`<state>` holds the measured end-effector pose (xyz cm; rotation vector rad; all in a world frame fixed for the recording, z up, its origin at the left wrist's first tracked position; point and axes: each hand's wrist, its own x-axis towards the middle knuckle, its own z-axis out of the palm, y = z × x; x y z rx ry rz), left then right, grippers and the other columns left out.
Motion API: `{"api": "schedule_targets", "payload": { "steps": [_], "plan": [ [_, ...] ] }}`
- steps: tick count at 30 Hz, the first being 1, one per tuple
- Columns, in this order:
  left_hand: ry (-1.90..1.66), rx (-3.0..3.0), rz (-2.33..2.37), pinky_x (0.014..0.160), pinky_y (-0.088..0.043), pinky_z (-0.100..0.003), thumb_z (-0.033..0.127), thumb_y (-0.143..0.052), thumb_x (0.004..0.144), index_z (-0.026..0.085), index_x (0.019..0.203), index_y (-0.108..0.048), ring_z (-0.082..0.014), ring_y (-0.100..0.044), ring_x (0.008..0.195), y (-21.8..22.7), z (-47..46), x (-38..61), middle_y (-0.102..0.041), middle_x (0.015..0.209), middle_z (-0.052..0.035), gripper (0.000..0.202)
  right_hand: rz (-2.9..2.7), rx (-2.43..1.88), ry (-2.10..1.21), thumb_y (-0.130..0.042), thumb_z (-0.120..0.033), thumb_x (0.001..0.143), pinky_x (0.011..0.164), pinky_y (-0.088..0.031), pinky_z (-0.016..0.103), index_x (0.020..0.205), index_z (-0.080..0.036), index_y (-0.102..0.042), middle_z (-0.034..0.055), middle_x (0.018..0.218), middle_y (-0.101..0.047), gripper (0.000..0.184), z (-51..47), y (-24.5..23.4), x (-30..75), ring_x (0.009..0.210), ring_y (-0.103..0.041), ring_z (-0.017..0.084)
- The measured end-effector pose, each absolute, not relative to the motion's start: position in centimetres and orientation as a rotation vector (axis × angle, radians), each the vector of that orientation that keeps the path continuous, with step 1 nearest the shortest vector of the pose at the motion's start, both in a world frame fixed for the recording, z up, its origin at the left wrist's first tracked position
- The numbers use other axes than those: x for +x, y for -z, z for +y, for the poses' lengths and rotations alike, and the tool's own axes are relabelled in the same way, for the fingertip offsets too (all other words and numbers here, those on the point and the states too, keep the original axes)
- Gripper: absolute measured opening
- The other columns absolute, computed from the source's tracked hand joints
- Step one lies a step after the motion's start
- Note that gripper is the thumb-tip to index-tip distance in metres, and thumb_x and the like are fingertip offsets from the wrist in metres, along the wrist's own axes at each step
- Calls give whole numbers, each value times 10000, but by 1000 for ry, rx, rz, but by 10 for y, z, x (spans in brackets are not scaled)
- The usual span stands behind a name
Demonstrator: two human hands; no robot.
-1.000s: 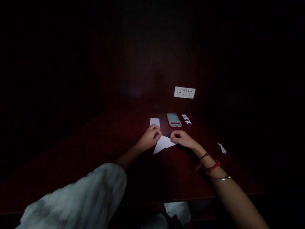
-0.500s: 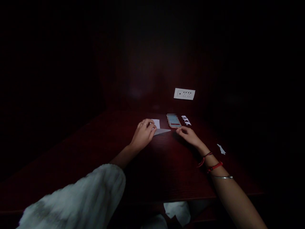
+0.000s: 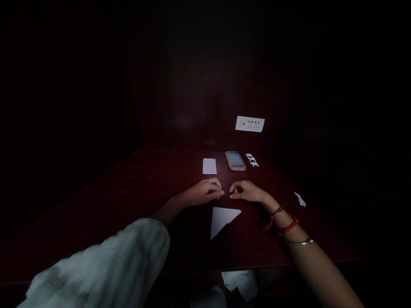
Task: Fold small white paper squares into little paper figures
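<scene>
A white paper triangle [image 3: 222,219] lies flat on the dark red table [image 3: 135,201], just in front of both hands. My left hand [image 3: 205,192] rests on the table with fingers curled, its fingertips pointing right. My right hand [image 3: 245,191] rests close beside it, fingers curled toward the left hand. The two sets of fingertips nearly meet above the triangle's top edge. Neither hand touches the triangle. Whether anything small sits between the fingers is too dark to see.
A small white paper rectangle [image 3: 209,166] lies beyond my left hand. A phone [image 3: 235,161] and folded paper bits [image 3: 251,160] lie further back, another paper bit [image 3: 299,199] at the right. A wall socket [image 3: 249,124] sits behind. White paper [image 3: 239,284] shows below the table edge.
The paper triangle left my left hand and now lies flat nearer to me. Both hands drew back from the small rectangle and phone and came together above the triangle.
</scene>
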<state>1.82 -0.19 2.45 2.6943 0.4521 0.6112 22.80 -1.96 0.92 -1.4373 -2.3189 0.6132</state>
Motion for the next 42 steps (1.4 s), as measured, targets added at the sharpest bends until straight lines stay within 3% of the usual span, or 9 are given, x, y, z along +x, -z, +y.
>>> {"api": "schedule_targets", "payload": {
  "steps": [2, 6, 13, 17, 23, 28, 35, 39, 42],
  "plan": [
    [-511, 2705, 432, 769, -325, -239, 370, -444, 741, 177, 775, -553, -125, -431, 844, -22, -3, 19, -451, 895, -21, 224, -2333, -1431, -606, -499, -377, 677, 568, -348, 196, 807, -141, -585, 18, 693, -558, 283, -20, -11, 227, 613, -475, 89],
    [-393, 2767, 501, 830, -279, -322, 452, -597, 569, 239, 952, -492, -194, -352, 960, -15, -5, 22, -367, 1034, -27, 451, -2350, -1413, -614, -486, -397, 683, 575, -347, 196, 806, -143, -588, 19, 705, -560, 301, -17, -13, 229, 626, -474, 91],
    [-354, 2649, 862, 794, -297, -308, 437, -616, 538, 224, 762, -554, -201, -338, 962, -4, 10, 18, -347, 1008, -17, 315, -2398, -1320, -694, -543, -408, 632, 584, -351, 202, 860, -154, -576, 8, 715, -539, 342, -20, -13, 231, 633, -466, 92],
    [-393, 2624, 947, 768, -315, -300, 407, -637, 513, 240, 828, -531, -196, -358, 936, -3, 11, 19, -369, 986, -14, 372, -2390, -1260, -548, -584, -348, 611, 613, -347, 212, 890, -172, -566, 14, 757, -511, 330, -22, -11, 221, 683, -450, 106],
    [-415, 2644, 1076, 769, -309, -345, 455, -633, 488, 242, 850, -521, -221, -359, 944, -3, 9, 21, -382, 984, -22, 434, -2338, -1281, -488, -596, -233, 601, 588, -342, 201, 737, -141, -557, 9, 717, -498, 169, -17, -3, 211, 653, -441, 96],
    [-503, 2630, 1098, 764, -320, -355, 405, -634, 516, 221, 770, -536, -225, -372, 949, 0, 15, 21, -397, 992, -28, 328, -2213, -1326, -592, -563, -183, 614, 530, -338, 186, 714, -135, -522, -13, 644, -502, 118, -17, -2, 211, 568, -434, 75],
    [-1110, 2761, 894, 842, -278, -306, 219, -464, 712, 175, 715, -501, -168, -378, 969, -26, 7, 19, -424, 1010, -27, 58, -2067, -1236, -337, -482, -112, 650, 653, -356, 229, 777, -162, -568, 19, 750, -550, 162, -22, -17, 209, 683, -469, 110],
    [-755, 2843, 587, 783, -323, -257, 227, -505, 691, 178, 703, -506, -138, -435, 883, -24, 2, 18, -463, 953, -9, 50, -2084, -1247, -521, -412, -27, 620, 676, -376, 231, 857, -153, -564, 27, 806, -572, 308, -13, -7, 220, 732, -499, 112],
    [-463, 2764, 459, 724, -353, -229, 316, -601, 604, 187, 729, -529, -133, -462, 826, -15, 3, 17, -485, 902, -2, 194, -2090, -1323, -683, -383, -36, 648, 656, -390, 226, 878, -141, -563, 30, 800, -585, 310, -5, 3, 229, 721, -513, 106]
  ]
}}
